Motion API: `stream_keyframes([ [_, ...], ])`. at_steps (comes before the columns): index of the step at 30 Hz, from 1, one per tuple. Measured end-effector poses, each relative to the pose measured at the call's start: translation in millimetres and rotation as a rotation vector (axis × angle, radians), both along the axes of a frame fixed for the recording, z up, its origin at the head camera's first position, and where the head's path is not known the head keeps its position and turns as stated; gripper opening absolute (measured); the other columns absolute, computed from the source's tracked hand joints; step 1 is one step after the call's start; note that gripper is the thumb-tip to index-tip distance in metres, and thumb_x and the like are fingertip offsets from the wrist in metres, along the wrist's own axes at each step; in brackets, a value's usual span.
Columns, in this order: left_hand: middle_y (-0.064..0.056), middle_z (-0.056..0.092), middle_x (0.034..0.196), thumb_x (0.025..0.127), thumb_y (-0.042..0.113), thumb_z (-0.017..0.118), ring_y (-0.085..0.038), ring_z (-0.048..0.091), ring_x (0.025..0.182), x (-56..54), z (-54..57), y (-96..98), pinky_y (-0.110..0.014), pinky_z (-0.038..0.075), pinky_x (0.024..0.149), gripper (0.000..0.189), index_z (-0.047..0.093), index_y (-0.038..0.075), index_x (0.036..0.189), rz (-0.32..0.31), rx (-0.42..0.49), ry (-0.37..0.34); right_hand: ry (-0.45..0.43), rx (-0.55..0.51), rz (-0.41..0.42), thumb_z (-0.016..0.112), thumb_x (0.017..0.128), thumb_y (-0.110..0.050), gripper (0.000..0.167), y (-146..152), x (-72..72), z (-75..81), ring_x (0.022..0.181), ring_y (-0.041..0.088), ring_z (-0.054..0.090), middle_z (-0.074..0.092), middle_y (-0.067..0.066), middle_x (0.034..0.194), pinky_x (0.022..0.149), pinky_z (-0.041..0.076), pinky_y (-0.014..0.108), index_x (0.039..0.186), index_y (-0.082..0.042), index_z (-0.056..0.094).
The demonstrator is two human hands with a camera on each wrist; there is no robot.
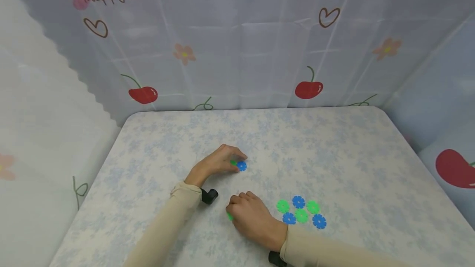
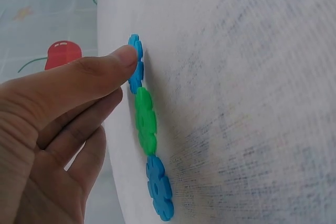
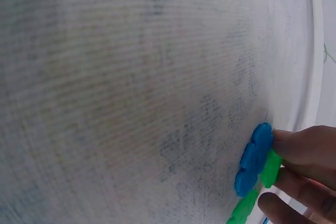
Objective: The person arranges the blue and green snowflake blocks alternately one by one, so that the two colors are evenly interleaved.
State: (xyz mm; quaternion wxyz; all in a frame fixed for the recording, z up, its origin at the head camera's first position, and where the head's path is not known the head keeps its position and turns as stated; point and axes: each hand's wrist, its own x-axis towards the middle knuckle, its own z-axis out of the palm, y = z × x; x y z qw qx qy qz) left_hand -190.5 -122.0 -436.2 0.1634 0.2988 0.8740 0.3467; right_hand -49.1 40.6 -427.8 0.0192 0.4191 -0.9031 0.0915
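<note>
Left of the table's middle, my left hand (image 1: 219,160) holds a blue notched plastic disc (image 1: 242,166) between thumb and fingers. A bit of a green disc (image 1: 233,162) shows inside its grasp. In the left wrist view, the thumb (image 2: 125,56) lies over a blue disc (image 2: 137,72), with a green disc (image 2: 146,121) and another blue disc (image 2: 159,188) in line below it. Nearer the front, my right hand (image 1: 256,219) curls over a green disc (image 1: 229,216), mostly hidden. Its wrist view shows a green disc (image 3: 271,169) between the fingers, behind a blue disc (image 3: 254,160); another green disc (image 3: 243,208) is below.
Several loose blue and green discs, among them a green disc (image 1: 301,216) and a blue disc (image 1: 319,221), lie right of my right hand. The table (image 1: 334,147) has a pale floral cover. A printed curtain (image 1: 237,44) hangs behind its far edge.
</note>
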Motion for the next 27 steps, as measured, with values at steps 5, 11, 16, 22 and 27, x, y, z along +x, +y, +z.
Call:
stream_keyframes([
  [5,-0.008,0.068,0.121,0.082,0.001,0.078,-0.023,0.062,0.115,-1.4,-2.2,1.3,-0.031,0.052,0.091,0.040,0.069,0.002,0.120,-0.015,-0.009,0.017,0.011,-0.010,0.052,0.071,0.088,-0.004,0.014,-1.4,0.2,0.0,0.074,0.011,0.059,0.065,-0.003,0.093,0.067,0.046,0.023,0.092,-0.016,0.077],
  [11,-0.007,0.068,0.120,0.082,0.000,0.078,-0.022,0.063,0.112,-0.4,-1.4,3.4,-0.029,0.053,0.089,0.039,0.069,0.003,0.120,-0.024,-0.057,0.034,0.014,0.016,0.083,0.071,0.086,-0.004,0.015,-2.1,0.4,0.4,0.078,0.012,0.058,0.065,-0.003,0.096,0.070,0.045,0.024,0.093,-0.016,0.077],
  [16,-0.007,0.068,0.118,0.082,0.001,0.078,-0.020,0.064,0.108,-1.1,-0.4,4.0,-0.027,0.053,0.086,0.037,0.070,0.003,0.119,-0.032,-0.069,0.053,-0.016,0.026,0.085,0.070,0.085,-0.004,0.016,-2.7,-1.4,1.7,0.079,0.012,0.059,0.066,-0.003,0.096,0.071,0.045,0.024,0.092,-0.017,0.077],
  [22,-0.007,0.068,0.118,0.083,0.000,0.077,-0.019,0.065,0.107,-1.3,0.4,3.1,-0.027,0.054,0.086,0.037,0.070,0.004,0.119,-0.023,-0.065,0.020,-0.036,0.010,0.093,0.071,0.084,-0.002,0.017,-3.1,-3.4,1.7,0.075,0.009,0.059,0.067,-0.004,0.092,0.068,0.044,0.021,0.089,-0.018,0.077],
  [27,-0.006,0.069,0.117,0.082,0.000,0.078,-0.019,0.064,0.107,-0.9,0.1,3.9,-0.028,0.054,0.086,0.037,0.070,0.005,0.117,-0.016,-0.072,0.018,-0.067,-0.001,0.087,0.072,0.083,-0.002,0.018,-3.2,-4.4,0.9,0.078,0.009,0.062,0.068,-0.004,0.094,0.070,0.046,0.021,0.090,-0.018,0.077],
])
